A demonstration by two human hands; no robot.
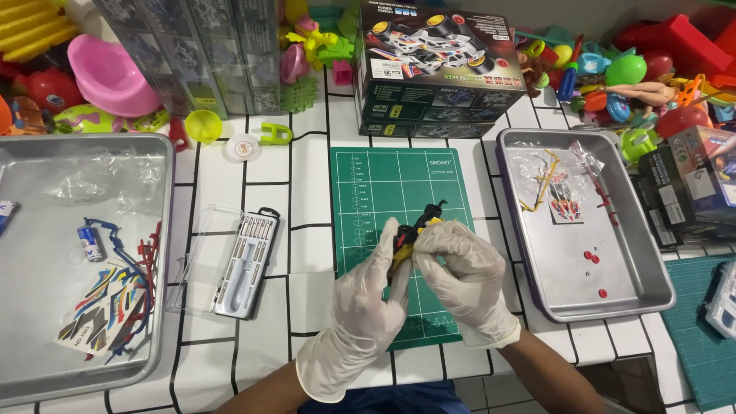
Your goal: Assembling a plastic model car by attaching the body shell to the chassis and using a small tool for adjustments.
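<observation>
- Both hands wear thin white disposable gloves and meet over the middle of the green cutting mat point(368, 192).
- The left hand point(366, 295) is curled around the lower side of a small black and yellow plastic model car chassis point(415, 228), gripping it from beneath.
- The right hand point(461, 268) closes over the chassis from the other side, its fingertips pinching at the yellow part; exactly which piece they press is hidden by the gloves.
- The chassis is held up between the two hands, just above the mat; a black prong sticks out past the fingertips on the far side.
- Judged from this, assembly is partly done: a frame exists, but no wheels or body shell can be seen on it.
- To the right of the right hand, a silver metal tray point(636, 299) holds a clear plastic bag with a printed car-body part point(563, 195) and a few small red round parts point(592, 257), seemingly not yet fitted.
- Well to the left of the left hand, another silver metal tray point(23, 376) carries blue and red plastic sprues point(130, 268), a sticker sheet point(96, 318) and a small battery point(90, 243), so stickers and power appear still to come.
- Between that tray and the left hand lies a grey screwdriver-bit case point(247, 264), lid beside it.
- Beyond the hands stands the printed cardboard kit box point(437, 69).
</observation>
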